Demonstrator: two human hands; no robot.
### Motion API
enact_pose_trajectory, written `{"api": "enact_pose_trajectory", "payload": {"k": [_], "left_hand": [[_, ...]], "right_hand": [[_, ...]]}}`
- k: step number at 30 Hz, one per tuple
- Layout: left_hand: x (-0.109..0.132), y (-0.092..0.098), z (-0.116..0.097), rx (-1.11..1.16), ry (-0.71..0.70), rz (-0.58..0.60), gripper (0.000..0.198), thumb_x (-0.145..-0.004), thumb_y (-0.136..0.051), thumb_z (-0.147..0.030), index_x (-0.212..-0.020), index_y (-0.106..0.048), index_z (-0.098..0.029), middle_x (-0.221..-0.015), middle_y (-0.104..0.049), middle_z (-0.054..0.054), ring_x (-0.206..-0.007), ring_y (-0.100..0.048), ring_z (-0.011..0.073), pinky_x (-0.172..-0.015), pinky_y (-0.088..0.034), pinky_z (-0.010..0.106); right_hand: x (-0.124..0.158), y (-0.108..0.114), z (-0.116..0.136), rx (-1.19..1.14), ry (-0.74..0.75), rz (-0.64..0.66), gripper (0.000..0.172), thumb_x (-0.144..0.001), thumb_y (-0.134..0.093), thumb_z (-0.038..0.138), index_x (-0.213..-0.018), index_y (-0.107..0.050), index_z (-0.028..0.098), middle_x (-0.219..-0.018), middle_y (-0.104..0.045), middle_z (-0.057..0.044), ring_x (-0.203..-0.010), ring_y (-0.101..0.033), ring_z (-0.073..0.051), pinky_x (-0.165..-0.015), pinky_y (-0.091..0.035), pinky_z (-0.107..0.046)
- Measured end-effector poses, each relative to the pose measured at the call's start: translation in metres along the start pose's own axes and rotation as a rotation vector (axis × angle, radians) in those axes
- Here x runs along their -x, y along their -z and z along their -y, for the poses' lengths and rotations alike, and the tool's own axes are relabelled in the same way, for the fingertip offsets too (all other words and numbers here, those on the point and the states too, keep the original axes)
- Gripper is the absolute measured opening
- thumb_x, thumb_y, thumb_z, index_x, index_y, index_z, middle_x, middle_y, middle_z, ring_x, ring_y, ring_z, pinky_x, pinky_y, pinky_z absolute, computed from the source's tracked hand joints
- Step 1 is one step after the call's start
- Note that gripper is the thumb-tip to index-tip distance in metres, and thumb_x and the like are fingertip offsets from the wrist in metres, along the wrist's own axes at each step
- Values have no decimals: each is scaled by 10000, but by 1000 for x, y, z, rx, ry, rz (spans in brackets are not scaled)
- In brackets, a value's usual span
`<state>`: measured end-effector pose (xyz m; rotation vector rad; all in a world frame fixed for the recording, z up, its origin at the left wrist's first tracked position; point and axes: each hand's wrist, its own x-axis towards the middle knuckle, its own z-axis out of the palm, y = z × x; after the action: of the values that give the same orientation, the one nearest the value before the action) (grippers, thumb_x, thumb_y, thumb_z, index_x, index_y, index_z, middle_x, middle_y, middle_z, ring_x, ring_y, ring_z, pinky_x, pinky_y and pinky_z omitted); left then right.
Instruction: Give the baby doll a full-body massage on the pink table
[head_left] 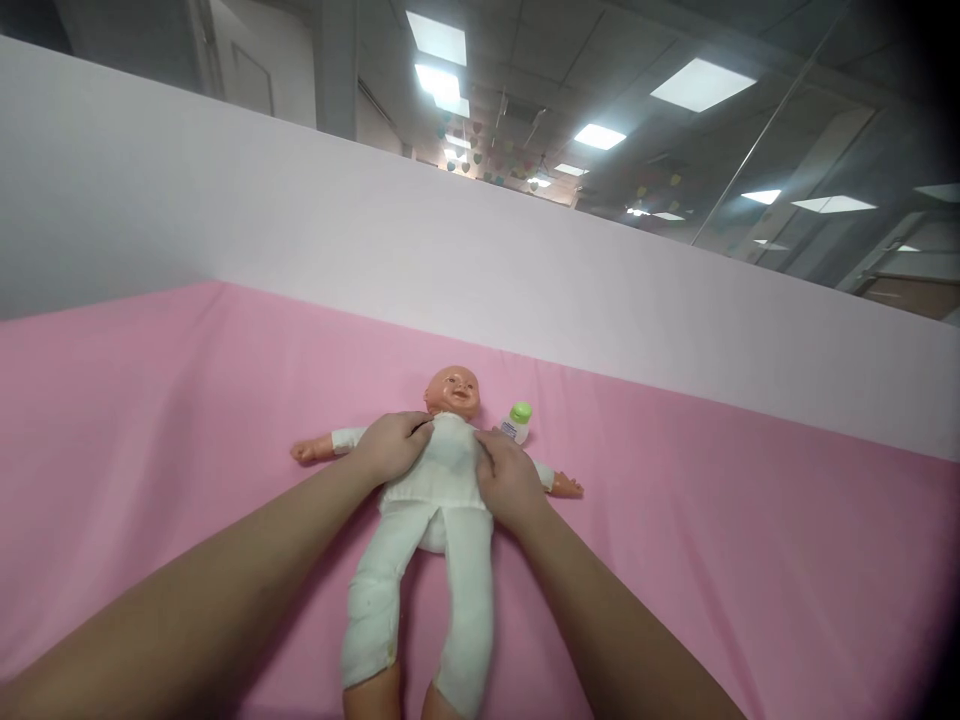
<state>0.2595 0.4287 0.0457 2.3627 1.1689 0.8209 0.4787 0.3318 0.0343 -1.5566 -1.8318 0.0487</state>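
White-clothed baby doll, lying lengthwise twd far edge of pink surface, is touched chest-side by L hand & R hand, grip unclear.

Square ceiling lights glare white along the top of the frame, ringed by haze; soft shadows fall across the pink sheet, and dark vignetting swallows the right corners.
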Motion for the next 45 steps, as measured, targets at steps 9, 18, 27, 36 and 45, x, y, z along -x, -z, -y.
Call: {"api": "enact_pose_trajectory", "payload": {"k": [9,18,27,36,45], "left_hand": [[-2,-2,9,42,36,0,385,-991,-398,-395,-1185,-705,-268,-1193,-721,17,-1066,-658,235,-914,-472,338],[-4,-6,14,39,22,11,377,-989,-418,-436,-1188,-697,-280,-1198,-717,10,-1077,-654,234,-914,-472,330],[-7,-6,18,-177,-22,14,353,-996,-383,-365,-1112,-697,-253,-1113,-730,51,-1006,-668,243,-854,-470,341],[16,-3,14,-524,47,-90,439,-1006,-313,-323,-954,-710,-144,-979,-715,190,-1050,-642,353,-1067,-309,566],[57,39,63,-679,306,-211,468,-919,-456,-429,-1273,-657,-199,-1443,-506,206,-1451,-195,519,-1114,63,721]], "right_hand": [[40,22,79,-232,510,446,404,-929,-621,355,-1330,-624,309,-1420,-618,-20,-1408,-479,-220,-1264,-91,-486],[11,10,40,-24,255,382,521,-991,-504,556,-1465,-523,340,-1589,-423,-3,-1535,-227,-299,-1246,-79,-580],[-6,4,0,-5,3,137,466,-1047,-375,441,-1444,-532,253,-1381,-633,-60,-1257,-579,-239,-1075,-419,-392],[2,0,-5,198,-20,108,464,-1060,-275,402,-1344,-597,226,-1200,-709,-86,-1093,-626,-245,-983,-407,-369],[35,24,-41,429,-334,168,539,-972,-429,465,-1472,-493,273,-1516,-498,-116,-1440,-332,-382,-1145,-22,-703]]}}
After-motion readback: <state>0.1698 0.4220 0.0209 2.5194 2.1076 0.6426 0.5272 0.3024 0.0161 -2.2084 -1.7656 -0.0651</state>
